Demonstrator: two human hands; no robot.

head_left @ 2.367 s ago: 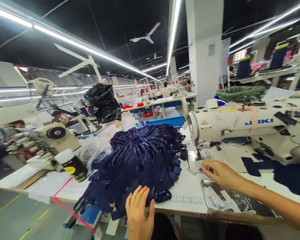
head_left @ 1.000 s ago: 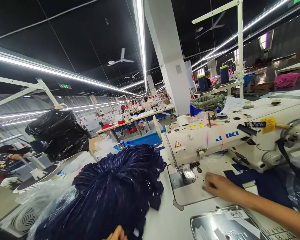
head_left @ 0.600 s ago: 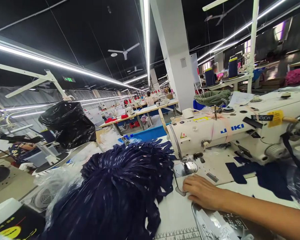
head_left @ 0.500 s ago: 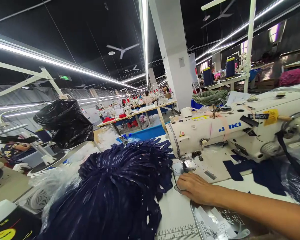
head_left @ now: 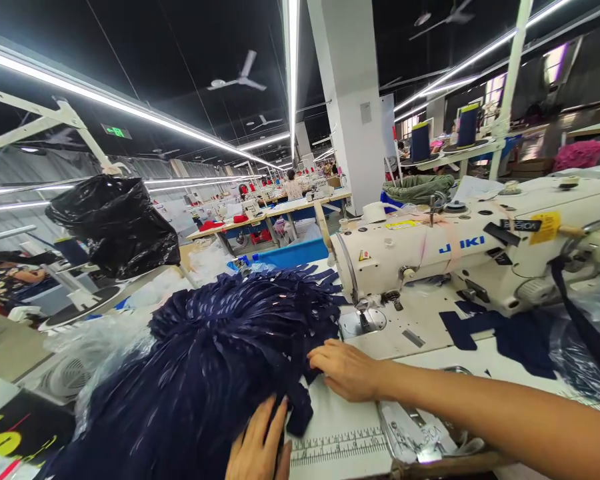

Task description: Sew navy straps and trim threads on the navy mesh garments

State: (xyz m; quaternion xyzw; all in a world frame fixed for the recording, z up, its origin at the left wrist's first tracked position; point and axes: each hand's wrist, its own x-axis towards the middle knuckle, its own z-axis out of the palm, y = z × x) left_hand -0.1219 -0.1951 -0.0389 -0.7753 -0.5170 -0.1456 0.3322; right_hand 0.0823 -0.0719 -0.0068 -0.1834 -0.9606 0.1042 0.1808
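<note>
Left hand: right here, lightly spread against the near right flank of the navy strips, touching, with no clear hold on any.
Ruler: printed along the white table, just beside.
Metal tray: next along, with paper slips inside.
Loose tails: between both hands! Best spot for a hold, probably: one free end, finger and thumb; any deeper, likely to drag neighbours along.
Right hand: curled at the heap's right edge, half lost at the tips against dark cloth; no telling pinch from touch.
Navy strips: heaped on the table, left of the sewing machine. Soft and limp by the look; likely light singly, weighty together, slightly slick, hardly fragile.
Black plastic bag: beyond, off to the left.
</note>
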